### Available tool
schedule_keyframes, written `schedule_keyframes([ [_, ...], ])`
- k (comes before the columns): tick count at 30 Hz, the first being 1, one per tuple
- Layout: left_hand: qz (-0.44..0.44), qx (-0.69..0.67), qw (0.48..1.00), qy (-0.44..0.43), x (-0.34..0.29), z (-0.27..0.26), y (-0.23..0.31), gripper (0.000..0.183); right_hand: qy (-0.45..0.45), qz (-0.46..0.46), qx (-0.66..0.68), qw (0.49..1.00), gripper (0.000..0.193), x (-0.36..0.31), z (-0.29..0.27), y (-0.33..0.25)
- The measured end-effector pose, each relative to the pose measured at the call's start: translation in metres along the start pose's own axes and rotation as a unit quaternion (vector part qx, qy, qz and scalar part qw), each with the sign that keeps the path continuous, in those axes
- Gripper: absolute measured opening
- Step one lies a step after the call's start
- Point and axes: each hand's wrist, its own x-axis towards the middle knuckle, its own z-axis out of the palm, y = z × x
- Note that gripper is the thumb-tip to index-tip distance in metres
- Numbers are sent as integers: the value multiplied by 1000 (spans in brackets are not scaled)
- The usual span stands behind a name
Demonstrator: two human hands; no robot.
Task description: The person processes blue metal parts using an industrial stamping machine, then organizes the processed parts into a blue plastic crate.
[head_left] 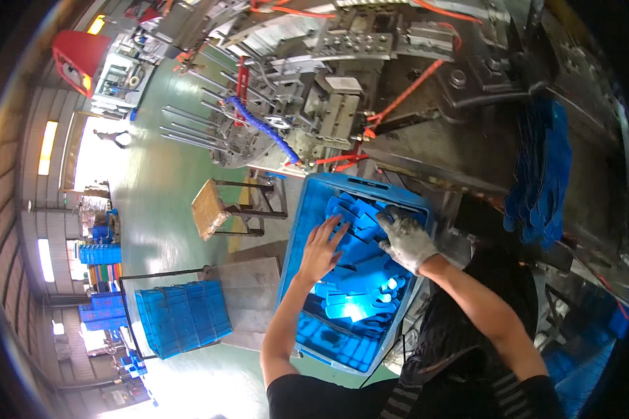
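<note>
A factory hall with a glossy green floor (164, 174), lit hard by daylight from tall bright windows (47, 146) along the left wall. A big grey machine (342, 77) with orange hoses (405, 87), a blue ribbed hose (258, 122) and metal rods fills the top, and a red hopper (80, 56) stands at upper left. On the floor are a wooden stool (213, 206), a stack of blue crates (182, 318) on a frame, and more blue crates (99, 253) by the wall.

Blue plastic parts (360, 241) piled in crate (307, 216)
</note>
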Motion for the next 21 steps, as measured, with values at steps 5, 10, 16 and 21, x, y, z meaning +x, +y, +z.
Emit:
schedule_keyframes([
  [5, 21, 7, 999, -42, 68, 30, -29, 73, -7, 57, -70, 996, 80, 9, 43, 18],
  [10, 40, 31, 996, -74, 73, 21, -28, 72, -20, 71, -78, 994, 78, 2, 48, 23],
  [16, 4, 61, 996, -57, 72, 31, -28, 78, -119, 72, -70, 988, 75, 12, 30, 12],
  [21, -116, -81, 990, -19, 72, 29, -33, 74, -123, 82, -7, 989, 77, 15, 18, 12],
])
